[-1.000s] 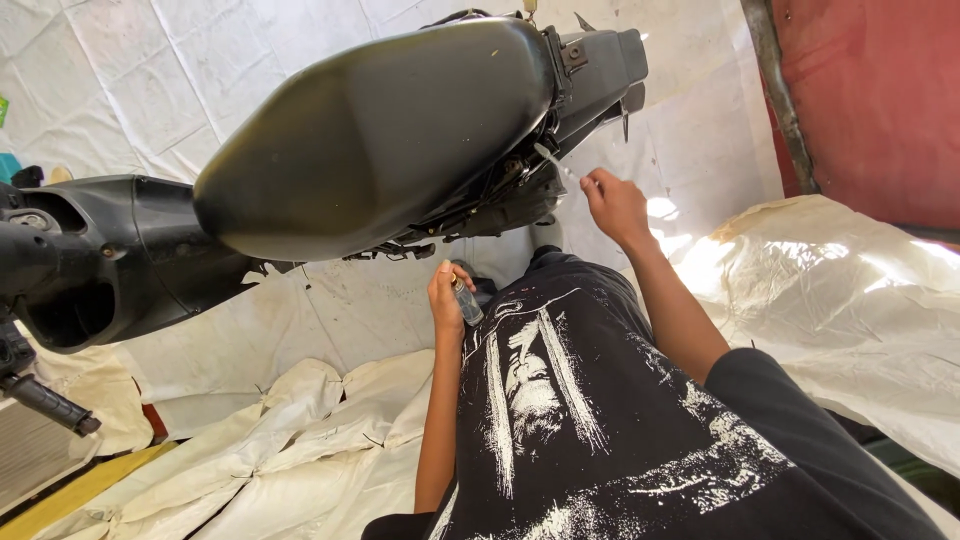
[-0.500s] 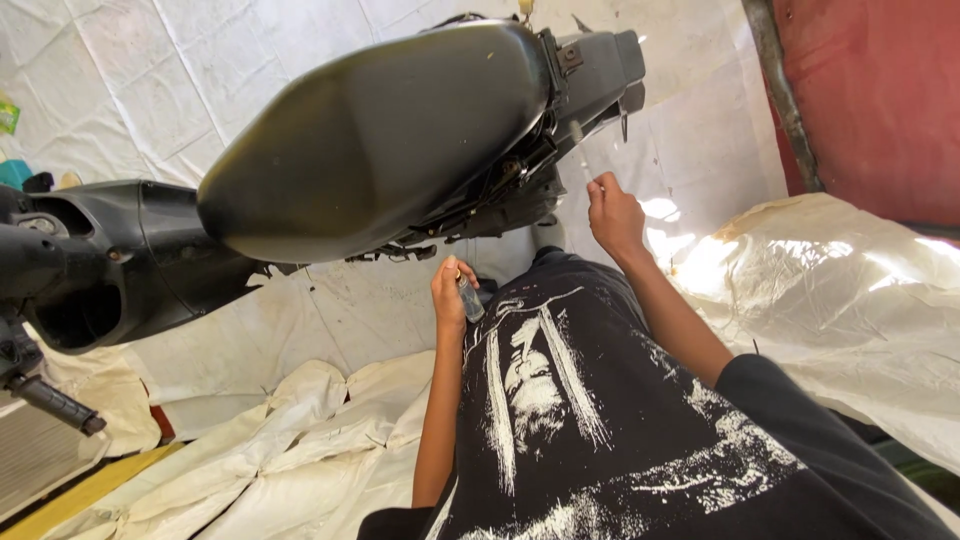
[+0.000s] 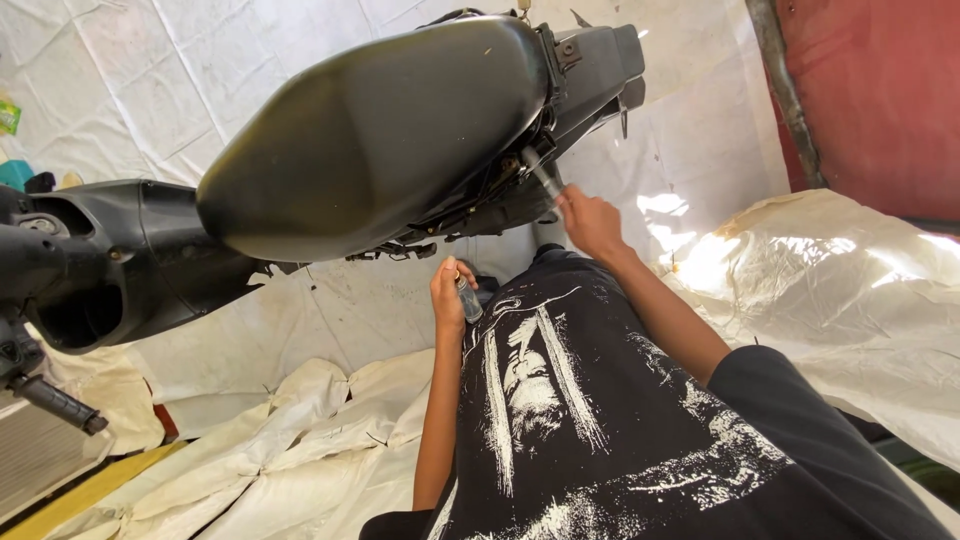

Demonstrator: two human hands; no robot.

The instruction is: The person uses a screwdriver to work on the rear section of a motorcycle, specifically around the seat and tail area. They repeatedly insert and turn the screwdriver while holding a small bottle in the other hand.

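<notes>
Fingers of the right hand [image 3: 592,222] pinch a slim tool [image 3: 541,172] angled under the scooter seat [image 3: 380,130]; the left hand [image 3: 450,297] wraps a small metal piece [image 3: 468,299], kept ready.

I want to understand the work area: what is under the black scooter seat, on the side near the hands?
Under the seat, dark frame parts and loose wires show. The right hand pushes a slim tool in there; its tip is hidden. The left hand holds a small grey object lower down.

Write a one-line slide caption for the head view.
Right hand holds a slim tool under a black scooter seat; left hand grips a small cylinder.
</notes>
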